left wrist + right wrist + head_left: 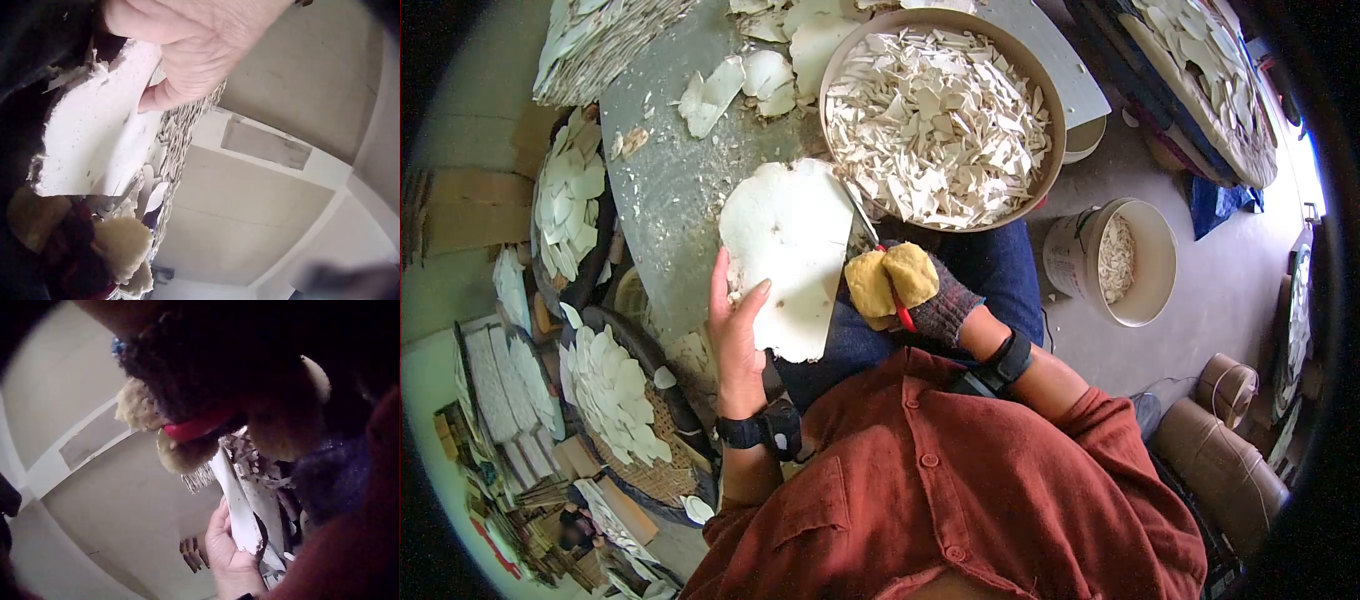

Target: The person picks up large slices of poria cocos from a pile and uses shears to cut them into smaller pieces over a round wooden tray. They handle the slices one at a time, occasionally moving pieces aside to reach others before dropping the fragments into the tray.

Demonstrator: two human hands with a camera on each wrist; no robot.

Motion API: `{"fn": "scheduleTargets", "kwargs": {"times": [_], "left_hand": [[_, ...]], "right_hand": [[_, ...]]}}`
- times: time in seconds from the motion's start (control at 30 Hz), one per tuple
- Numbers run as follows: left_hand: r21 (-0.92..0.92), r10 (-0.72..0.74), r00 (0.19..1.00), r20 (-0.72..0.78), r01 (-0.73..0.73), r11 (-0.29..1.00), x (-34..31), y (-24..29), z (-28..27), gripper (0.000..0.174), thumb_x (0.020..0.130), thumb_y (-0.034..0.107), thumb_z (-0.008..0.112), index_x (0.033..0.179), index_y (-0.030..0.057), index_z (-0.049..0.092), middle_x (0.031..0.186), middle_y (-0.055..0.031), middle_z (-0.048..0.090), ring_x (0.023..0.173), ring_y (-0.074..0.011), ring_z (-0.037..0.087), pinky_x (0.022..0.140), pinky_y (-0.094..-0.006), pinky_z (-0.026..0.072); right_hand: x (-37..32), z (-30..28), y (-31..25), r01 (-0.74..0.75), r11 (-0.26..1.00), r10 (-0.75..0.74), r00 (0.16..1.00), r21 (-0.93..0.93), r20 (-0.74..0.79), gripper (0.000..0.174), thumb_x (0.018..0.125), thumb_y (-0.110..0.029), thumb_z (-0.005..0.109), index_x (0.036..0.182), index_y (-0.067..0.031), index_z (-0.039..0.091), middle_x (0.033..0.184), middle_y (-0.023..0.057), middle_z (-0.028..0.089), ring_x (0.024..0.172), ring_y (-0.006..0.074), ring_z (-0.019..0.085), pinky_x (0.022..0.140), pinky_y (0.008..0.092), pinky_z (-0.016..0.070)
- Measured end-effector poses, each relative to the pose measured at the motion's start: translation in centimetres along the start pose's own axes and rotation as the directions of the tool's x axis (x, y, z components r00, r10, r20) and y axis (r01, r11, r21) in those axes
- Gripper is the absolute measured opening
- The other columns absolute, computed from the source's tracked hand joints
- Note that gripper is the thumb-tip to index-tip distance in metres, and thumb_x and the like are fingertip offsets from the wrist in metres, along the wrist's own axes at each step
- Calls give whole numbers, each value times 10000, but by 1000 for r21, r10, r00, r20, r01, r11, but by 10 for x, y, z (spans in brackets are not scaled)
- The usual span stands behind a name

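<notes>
A person in a rust-red shirt sat at a dust-strewn grey counter [670,180], with a wide round basin [1058,150] of pale cut chips resting on its near end, just beyond the hands. A white bucket [1065,255] holding more chips stood on the floor to the person's right, and a woven basket [655,475] of flat white pieces sat to the left.

The large white slab [785,255] was held over the counter's near edge, close to the lap. The bare left hand [738,335] supported it from the lower left. The left grip was a grasp on the slab's edge, with the thumb pressed on one face and the fingers curled behind the other, as the left wrist view [187,50] showed.

The right hand [910,290], in a yellow-and-grey glove, had its grip clenched round the red handle of a knife [870,235]. The blade lay against the slab's right edge, pointing toward the basin.
</notes>
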State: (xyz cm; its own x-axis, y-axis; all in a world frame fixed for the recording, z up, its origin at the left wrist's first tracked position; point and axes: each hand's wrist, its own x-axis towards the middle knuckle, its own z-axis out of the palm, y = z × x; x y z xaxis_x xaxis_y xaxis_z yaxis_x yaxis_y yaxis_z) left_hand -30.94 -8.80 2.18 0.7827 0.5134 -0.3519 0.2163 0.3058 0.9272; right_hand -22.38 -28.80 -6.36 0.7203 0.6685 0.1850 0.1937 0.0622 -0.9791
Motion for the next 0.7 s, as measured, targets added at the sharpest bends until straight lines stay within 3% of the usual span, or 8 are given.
{"fn": "scheduleTargets", "kwargs": {"times": [0.07, 0.17, 0.27, 0.3, 0.37, 0.47, 0.57, 0.7], "left_hand": [[24, 9, 1000, 3, -9, 1000, 1, 0, -3, 693, 743, -26, 556, 1370, 31, 266, 1316, -171, 394, 1159, -267, 451, 959, -363, 387], [44, 11, 999, 32, -13, 999, 3, -1, -9, 692, 745, -31, 553, 1371, 31, 264, 1293, -179, 419, 1137, -260, 472, 948, -354, 397], [6, -22, 998, 65, 21, 1000, 3, 2, -9, 689, 749, -34, 549, 1373, 33, 264, 1282, -183, 430, 1126, -255, 483, 940, -345, 404], [8, -27, 998, 61, 27, 1000, 4, 1, -10, 688, 750, -35, 548, 1373, 34, 264, 1283, -183, 429, 1127, -253, 482, 939, -344, 404], [5, -34, 998, 55, 34, 999, 5, -1, -11, 685, 753, -35, 547, 1374, 36, 265, 1284, -182, 429, 1127, -249, 483, 937, -341, 406], [10, -38, 997, 59, 38, 999, 4, 0, -11, 682, 755, -34, 545, 1373, 37, 267, 1285, -180, 430, 1125, -246, 485, 933, -337, 410], [45, -52, 995, 86, 48, 998, 3, 6, -14, 680, 755, -37, 542, 1373, 35, 267, 1288, -178, 429, 1126, -244, 485, 931, -334, 412], [34, -94, 989, 113, 90, 995, 1, 10, -21, 681, 752, -42, 539, 1372, 35, 268, 1295, -177, 421, 1128, -243, 484, 931, -332, 412]], "right_hand": [[2, 1, 11, 158, 951, -157, 987, -266, 23, 194, 874, -228, 524, 903, -42, 575, 860, 123, 613, 821, 255, 597, 726, 330, 482], [-4, -2, 19, 181, 936, -170, 983, -303, 61, 205, 888, -236, 509, 897, -42, 575, 851, 119, 610, 831, 253, 598, 731, 322, 483], [-7, 2, 21, -77, 997, 76, 991, 8, 106, 225, 891, -255, 512, 926, -42, 576, 885, 106, 619, 845, 212, 601, 731, 310, 484], [-7, 2, 21, -194, 964, 171, 976, 181, 132, 231, 892, -259, 512, 937, -42, 576, 900, 103, 621, 849, 193, 599, 730, 307, 484], [-4, 0, 13, -404, 772, 333, 914, 490, 229, 246, 894, -269, 512, 960, -41, 576, 929, 97, 624, 856, 154, 595, 729, 303, 485], [-9, 0, 22, -369, 883, 312, 923, 291, 223, 261, 889, -284, 526, 971, -43, 581, 963, 91, 625, 868, 115, 583, 739, 295, 483], [-12, -1, 24, -452, 658, 360, 891, 603, 275, 204, 902, -128, 470, 1045, -7, 551, 1045, 104, 593, 1008, 213, 562, 928, 308, 430], [-20, 6, 51, -424, 827, 358, 904, 369, 234, 205, 904, -103, 470, 1062, 10, 534, 1063, 116, 584, 1027, 218, 557, 944, 319, 426]]}}
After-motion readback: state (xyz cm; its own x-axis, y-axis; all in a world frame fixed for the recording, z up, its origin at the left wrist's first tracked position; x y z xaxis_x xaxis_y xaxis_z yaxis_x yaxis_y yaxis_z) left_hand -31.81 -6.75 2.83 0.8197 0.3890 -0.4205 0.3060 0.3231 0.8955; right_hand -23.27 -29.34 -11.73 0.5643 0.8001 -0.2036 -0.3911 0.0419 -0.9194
